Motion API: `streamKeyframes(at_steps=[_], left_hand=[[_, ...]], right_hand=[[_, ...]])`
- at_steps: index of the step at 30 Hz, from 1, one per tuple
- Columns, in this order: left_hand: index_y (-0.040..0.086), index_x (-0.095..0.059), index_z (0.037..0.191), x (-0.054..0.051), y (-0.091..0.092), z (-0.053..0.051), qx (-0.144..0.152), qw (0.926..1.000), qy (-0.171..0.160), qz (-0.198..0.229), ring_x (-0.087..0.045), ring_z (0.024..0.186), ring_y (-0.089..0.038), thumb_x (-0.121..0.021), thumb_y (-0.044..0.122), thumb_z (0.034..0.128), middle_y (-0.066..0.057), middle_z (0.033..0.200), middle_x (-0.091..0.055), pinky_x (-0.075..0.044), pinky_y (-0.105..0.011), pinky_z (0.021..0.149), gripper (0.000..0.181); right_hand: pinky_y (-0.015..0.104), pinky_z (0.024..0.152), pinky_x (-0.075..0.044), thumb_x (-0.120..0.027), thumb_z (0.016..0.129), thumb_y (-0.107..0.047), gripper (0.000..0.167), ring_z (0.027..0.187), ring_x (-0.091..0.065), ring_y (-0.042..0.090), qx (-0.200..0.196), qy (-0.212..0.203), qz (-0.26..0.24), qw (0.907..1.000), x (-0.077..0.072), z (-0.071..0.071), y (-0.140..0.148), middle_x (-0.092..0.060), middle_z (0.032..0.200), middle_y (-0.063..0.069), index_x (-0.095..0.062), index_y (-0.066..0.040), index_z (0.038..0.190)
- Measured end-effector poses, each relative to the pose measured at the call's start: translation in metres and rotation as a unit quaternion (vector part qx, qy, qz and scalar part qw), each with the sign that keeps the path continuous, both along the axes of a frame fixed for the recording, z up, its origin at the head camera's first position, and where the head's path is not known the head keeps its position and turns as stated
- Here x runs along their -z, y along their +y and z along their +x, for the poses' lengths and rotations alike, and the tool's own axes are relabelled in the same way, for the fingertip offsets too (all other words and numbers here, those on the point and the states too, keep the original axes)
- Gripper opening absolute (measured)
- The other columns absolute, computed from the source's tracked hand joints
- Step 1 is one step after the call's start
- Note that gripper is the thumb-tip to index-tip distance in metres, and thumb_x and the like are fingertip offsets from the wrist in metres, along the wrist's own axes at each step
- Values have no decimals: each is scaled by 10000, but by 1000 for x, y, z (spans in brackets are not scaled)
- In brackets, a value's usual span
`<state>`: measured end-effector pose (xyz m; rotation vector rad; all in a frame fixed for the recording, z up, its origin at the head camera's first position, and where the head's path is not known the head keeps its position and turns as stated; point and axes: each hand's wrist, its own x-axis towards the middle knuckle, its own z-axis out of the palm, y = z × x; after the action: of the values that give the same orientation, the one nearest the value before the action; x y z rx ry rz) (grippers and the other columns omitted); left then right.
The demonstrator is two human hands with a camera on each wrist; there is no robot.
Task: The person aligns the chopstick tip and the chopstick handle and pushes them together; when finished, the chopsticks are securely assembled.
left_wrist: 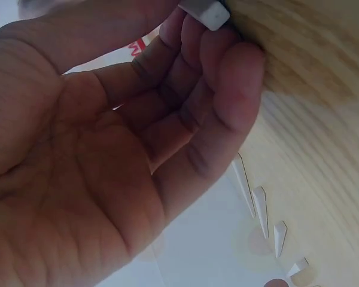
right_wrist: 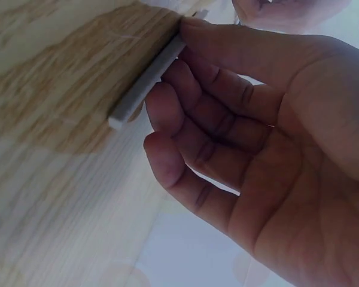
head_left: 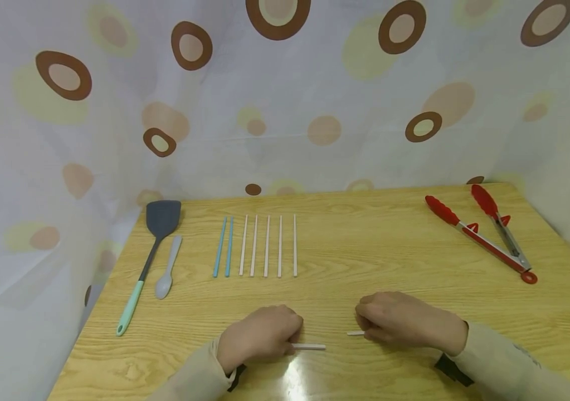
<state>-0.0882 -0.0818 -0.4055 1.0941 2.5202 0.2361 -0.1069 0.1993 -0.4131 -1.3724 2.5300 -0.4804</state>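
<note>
Low over the near part of the table, my left hand [head_left: 264, 334] pinches a white chopstick [head_left: 310, 347], part of which sticks out to the right. Its squared end [left_wrist: 215, 16] shows between thumb and fingers in the left wrist view. Across a small gap, my right hand [head_left: 402, 320] pinches another white stick [head_left: 355, 333], seemingly a chopstick; a short length points left. In the right wrist view this stick [right_wrist: 145, 84] lies close along the wood, under the thumb tip. Both hands cover the rest of their sticks. Beyond them lie several white chopsticks [head_left: 267, 248] in a row.
Two blue chopsticks [head_left: 220, 248] lie left of the white row. Further left are a grey spoon [head_left: 164, 281] and a spatula [head_left: 163, 218] with a mint handle. Red-tipped tongs [head_left: 495, 248] lie spread at the right. Patterned cloth [head_left: 285, 156] borders the wooden table [head_left: 375, 239].
</note>
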Motion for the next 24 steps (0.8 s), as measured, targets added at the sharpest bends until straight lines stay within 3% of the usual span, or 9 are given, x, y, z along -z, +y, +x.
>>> streamKeyframes(at_steps=[10, 14, 17, 21, 24], left_hand=[[172, -593, 811, -3, -8, 0, -232, 9990, -111, 366, -461, 630, -22, -738, 117, 891, 126, 734, -507, -415, -190, 553, 175], [168, -564, 825, -7, -13, -4, -229, 9977, -37, 640, -453, 624, -35, -711, 110, 917, 116, 726, -506, -406, -204, 548, 183], [145, -643, 871, -10, -18, -11, -162, 9954, -12, 948, -470, 643, -31, -705, 80, 924, 99, 760, -578, -420, -193, 575, 104], [78, -742, 955, -16, -24, -20, -274, 9867, 69, 1603, -516, 680, -30, -691, 37, 930, 31, 848, -660, -458, -193, 621, 70], [70, -759, 982, -19, -28, -26, -595, 9706, 303, 2312, -528, 690, -40, -694, 60, 935, 31, 853, -639, -476, -217, 615, 81]], right_hand=[[175, 523, -370, -705, 864, -54, 254, 611, -371, -24, -210, 518, -227, 9982, 5, 0, 1, -409, 745, -173, -519, -213, 798], [176, 511, -371, -684, 863, -55, 205, 599, -374, -25, -189, 619, -401, 9971, 5, -1, 1, -435, 734, -170, -532, -192, 856], [164, 497, -359, -662, 881, -46, 167, 576, -357, -31, -106, 690, -575, 9959, 3, -4, 2, -444, 706, -171, -550, -167, 906], [164, 516, -391, -623, 912, -6, 154, 592, -386, -32, 93, 721, -787, 9942, -6, -11, 6, -490, 724, -155, -567, -143, 952], [196, 571, -465, -619, 932, 29, 158, 662, -484, -16, 256, 637, -997, 9926, -16, -19, 11, -585, 811, -102, -585, -113, 993]])
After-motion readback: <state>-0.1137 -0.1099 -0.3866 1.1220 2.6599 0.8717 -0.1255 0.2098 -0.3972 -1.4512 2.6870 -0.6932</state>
